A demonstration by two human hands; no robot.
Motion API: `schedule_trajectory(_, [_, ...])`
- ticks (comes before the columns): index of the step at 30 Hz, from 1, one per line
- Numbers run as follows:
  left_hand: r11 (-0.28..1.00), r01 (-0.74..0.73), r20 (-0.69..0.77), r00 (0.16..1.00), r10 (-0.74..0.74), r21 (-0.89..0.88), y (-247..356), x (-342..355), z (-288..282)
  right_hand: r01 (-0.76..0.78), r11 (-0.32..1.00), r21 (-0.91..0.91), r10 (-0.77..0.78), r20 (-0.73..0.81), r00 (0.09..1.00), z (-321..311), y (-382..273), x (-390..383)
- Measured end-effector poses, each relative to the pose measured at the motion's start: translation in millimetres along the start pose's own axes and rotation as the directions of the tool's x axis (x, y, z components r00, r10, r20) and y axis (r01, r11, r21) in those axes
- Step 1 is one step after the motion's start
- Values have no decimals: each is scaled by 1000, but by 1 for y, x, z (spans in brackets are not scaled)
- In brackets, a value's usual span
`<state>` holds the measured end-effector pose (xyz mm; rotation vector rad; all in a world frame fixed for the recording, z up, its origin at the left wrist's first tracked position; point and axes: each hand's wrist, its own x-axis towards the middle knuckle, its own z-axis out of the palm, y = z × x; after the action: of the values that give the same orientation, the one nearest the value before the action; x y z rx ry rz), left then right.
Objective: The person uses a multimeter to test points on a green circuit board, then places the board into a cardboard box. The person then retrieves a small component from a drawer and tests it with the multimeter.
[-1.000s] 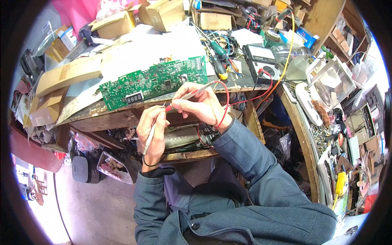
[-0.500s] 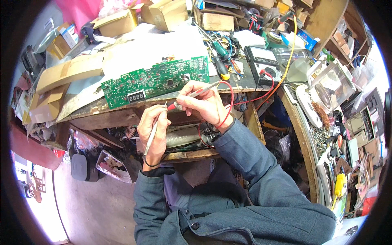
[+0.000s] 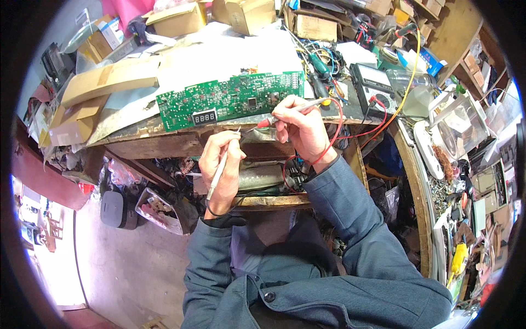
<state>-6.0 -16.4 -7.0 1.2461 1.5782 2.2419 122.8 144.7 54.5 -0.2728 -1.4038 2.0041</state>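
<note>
My left hand is closed round a slim white probe with a dark lead, its tip pointing up toward the bench's edge. My right hand grips a red-and-white probe with a red lead, its tip a short way from the left probe's tip. Both hands are in front of a long green circuit board with a digit display, lying along the front of the bench. To the right lies a multimeter with red and dark leads plugged in.
Flattened cardboard lies at the left, boxes at the back. Screwdrivers and wires sit behind the board's right end. A cluttered side surface runs down the right. A bin-like dark box stands on the floor below.
My right hand has moved up and right, away from my left hand, so a gap shows between the probe tips. The bench and board sit further right and higher in the view.
</note>
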Motion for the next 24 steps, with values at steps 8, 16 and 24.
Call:
schedule_trajectory(8, [992,-84,63,995,78,97,-2,3,-2,-64,976,-206,76,46,996,8,2,-4])
schedule_trajectory(16, [983,-66,105,993,48,169,2,4,-1,-61,976,-209,70,35,997,8,3,-5])
schedule_trajectory(24, [999,-27,179,984,20,34,1,3,-2,-17,993,-117,17,7,1000,8,7,-3])
